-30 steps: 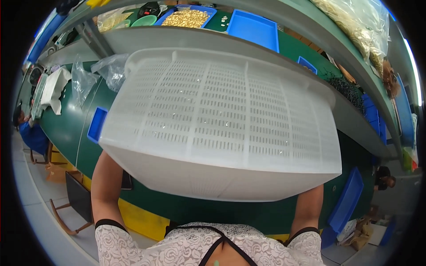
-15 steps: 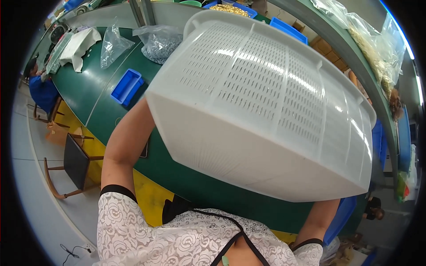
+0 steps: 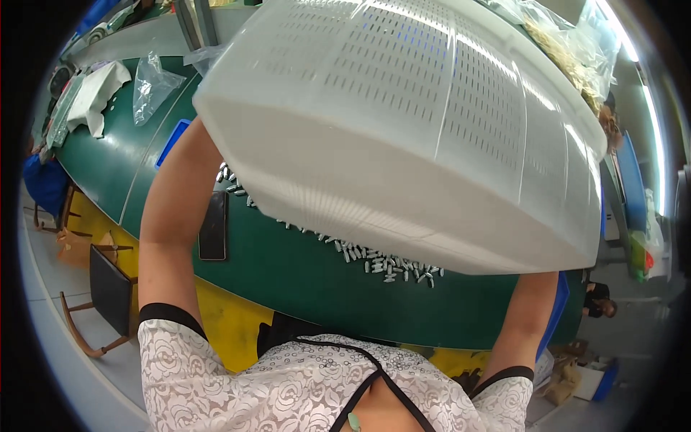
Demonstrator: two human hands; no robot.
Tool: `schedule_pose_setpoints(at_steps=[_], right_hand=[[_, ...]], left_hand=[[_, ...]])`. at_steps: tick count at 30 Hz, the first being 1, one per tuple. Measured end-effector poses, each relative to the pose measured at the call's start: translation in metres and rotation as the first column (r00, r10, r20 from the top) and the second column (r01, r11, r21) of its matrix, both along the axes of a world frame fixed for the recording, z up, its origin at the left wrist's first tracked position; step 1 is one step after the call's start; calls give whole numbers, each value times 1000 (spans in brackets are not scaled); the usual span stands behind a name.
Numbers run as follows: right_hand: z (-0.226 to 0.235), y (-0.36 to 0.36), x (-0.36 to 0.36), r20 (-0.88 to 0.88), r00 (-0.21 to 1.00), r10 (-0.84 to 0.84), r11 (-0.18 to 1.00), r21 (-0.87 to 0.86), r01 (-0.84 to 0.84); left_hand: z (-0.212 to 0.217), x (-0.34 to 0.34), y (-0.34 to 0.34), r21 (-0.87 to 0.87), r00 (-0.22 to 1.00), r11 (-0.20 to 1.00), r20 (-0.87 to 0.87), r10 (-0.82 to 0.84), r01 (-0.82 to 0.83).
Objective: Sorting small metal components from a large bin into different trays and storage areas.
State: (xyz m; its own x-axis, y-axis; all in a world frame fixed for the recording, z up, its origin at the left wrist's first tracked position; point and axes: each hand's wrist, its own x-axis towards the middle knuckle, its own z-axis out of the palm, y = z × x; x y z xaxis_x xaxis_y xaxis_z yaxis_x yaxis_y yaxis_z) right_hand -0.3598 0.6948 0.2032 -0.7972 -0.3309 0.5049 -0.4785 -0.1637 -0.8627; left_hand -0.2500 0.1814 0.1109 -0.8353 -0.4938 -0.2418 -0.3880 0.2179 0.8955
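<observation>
White slotted plastic basket (image 3: 389,144) is tipped above the green surface (image 3: 288,270) strewn with silvery pieces (image 3: 356,252), judged stiff, lightish, slick, best taken at both ends; either hand's grip, hidden behind it, cannot be told.

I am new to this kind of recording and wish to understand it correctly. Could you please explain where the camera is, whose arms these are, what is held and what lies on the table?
There is no machine here: a person works with bare hands. A wide fisheye camera on the person's head looks down, so straight edges look bent. The left forearm and right forearm are the wearer's own. Both reach up to a large, tilted white slotted basket, which seems to be held up; it hides the hands. Below, on the green table, lie many small silvery pieces and a dark, phone-like object. Farther left are a clear plastic bag and a white cloth.
</observation>
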Motion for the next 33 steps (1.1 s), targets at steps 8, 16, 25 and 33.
schedule_pose_setpoints(at_steps=[8, 16, 25, 33], right_hand=[[20, 27, 35, -70, 990, -123, 992, -28, 121], [57, 66, 79, -151, 951, -271, 962, -69, 263], [100, 118, 142, -257, 894, -366, 928, -173, 331], [142, 206, 206, -352, 796, -492, 867, -277, 414]], left_hand=[[10, -31, -95, 22, 987, 990, -82, -136, 138], [45, -54, -62, 27, 940, 953, -174, -294, 303], [90, 22, 5, -31, 870, 912, -290, -399, 408], [154, 29, 177, -103, 754, 839, -391, -528, 534]])
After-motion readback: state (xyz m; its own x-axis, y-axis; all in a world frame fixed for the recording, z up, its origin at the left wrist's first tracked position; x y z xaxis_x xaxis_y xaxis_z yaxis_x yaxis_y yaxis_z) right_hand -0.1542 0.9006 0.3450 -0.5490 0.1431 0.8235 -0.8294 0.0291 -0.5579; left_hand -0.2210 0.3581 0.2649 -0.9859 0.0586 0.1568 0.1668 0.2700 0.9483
